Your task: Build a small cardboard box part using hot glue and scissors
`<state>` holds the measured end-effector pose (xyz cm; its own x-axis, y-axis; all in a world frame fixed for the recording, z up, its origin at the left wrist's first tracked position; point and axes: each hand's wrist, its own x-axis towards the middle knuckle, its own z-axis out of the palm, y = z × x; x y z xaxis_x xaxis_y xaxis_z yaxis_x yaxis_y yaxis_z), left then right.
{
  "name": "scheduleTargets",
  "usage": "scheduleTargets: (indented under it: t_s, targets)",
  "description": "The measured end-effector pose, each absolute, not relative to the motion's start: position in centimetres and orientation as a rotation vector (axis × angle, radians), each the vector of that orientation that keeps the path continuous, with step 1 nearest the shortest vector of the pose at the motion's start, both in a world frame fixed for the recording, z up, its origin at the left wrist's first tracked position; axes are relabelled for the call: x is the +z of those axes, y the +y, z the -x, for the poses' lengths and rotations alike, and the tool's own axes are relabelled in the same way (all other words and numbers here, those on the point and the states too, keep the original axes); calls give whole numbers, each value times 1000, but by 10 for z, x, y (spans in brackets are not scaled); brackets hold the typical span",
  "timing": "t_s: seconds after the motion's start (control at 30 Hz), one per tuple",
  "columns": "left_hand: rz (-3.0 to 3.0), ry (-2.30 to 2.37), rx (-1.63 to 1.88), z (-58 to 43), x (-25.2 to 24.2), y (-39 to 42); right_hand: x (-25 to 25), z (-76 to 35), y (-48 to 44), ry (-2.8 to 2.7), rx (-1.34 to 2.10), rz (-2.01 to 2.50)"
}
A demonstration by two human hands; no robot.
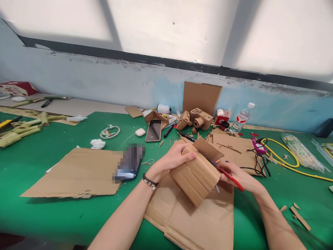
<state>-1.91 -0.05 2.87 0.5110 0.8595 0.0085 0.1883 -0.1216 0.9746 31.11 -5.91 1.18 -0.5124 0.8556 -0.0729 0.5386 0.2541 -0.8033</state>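
Observation:
My left hand point(171, 160) is wrapped over the top of a folded, layered cardboard piece point(196, 175) held above the green table. A loose cardboard flap point(208, 148) sticks up from it. My right hand point(238, 175) grips red-handled scissors point(229, 176) at the piece's right edge, the blades mostly hidden behind the cardboard. A bead bracelet is on my left wrist. Under both hands lies a large flat cardboard sheet point(197, 218).
A big cardboard sheet point(75, 173) lies at left beside a blurred dark object point(129, 163). Further back are a phone point(153, 130), cardboard camera models point(199, 118), an upright cardboard panel point(200, 97), a water bottle point(241, 118), a glue gun point(257, 146) with yellow cable point(291, 163), and bamboo strips point(18, 132).

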Motion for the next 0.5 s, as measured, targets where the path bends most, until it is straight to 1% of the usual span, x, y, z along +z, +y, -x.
scheduleTargets:
  t_s: [0.1,0.17,0.37,0.5]
  targets:
    - [-1589,917,697,18,30,-2,15,-312,-60,-2113,1303,1300]
    - [-1574,914,671,19,29,-2,17,-310,-59,-2109,1329,1321]
    - [-1572,954,654,20,22,3,14,-304,-57,-2135,1234,1361]
    - [-1615,981,676,20,26,3,7,-305,-53,-2126,1145,1353]
